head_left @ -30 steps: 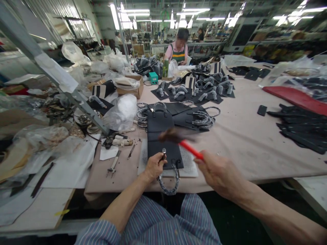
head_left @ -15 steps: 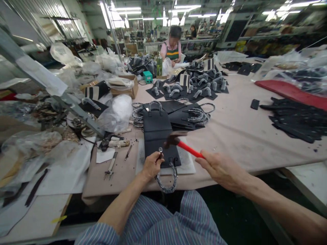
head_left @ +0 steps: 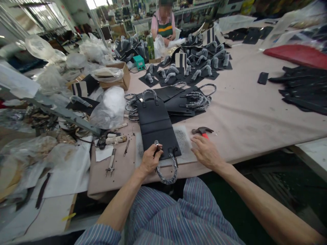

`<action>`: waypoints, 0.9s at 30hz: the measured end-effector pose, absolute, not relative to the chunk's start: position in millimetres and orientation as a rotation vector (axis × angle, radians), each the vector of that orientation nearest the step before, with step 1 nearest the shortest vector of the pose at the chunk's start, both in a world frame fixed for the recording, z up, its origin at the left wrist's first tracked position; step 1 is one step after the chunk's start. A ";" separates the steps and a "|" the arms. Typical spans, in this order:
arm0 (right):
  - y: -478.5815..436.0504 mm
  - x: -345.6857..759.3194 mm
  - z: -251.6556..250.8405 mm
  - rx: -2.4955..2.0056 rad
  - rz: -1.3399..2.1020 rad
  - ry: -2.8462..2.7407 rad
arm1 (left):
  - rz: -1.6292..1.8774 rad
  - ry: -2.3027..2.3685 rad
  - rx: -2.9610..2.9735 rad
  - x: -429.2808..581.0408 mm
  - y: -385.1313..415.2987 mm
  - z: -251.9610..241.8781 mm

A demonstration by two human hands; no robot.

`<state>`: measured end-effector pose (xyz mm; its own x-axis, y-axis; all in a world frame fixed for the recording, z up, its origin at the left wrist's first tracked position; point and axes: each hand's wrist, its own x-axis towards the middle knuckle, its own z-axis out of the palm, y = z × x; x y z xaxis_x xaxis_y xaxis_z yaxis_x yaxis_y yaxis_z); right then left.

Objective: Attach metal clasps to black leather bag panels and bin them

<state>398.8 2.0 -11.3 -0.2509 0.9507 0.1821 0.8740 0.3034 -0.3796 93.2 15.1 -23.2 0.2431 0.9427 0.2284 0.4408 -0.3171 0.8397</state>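
Evidently to steady it on the bag panel (head_left: 155, 126), the left hand (head_left: 149, 161) pinched a punch (head_left: 156, 144) upright, while the right hand (head_left: 205, 152) lay spread at the hammer (head_left: 201, 130).

No writing, label, brand or number can be read from here. Any print on the cardboard box (head_left: 125, 75), the teal box (head_left: 139, 62) or the white sheet (head_left: 17, 84) taped to the post on the left is too small and blurred to make out.
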 end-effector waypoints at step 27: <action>9.6 343.0 -23.1 -1.313 0.526 -2.251 | 1.060 1.252 1.972 88.5 9.2 -19.3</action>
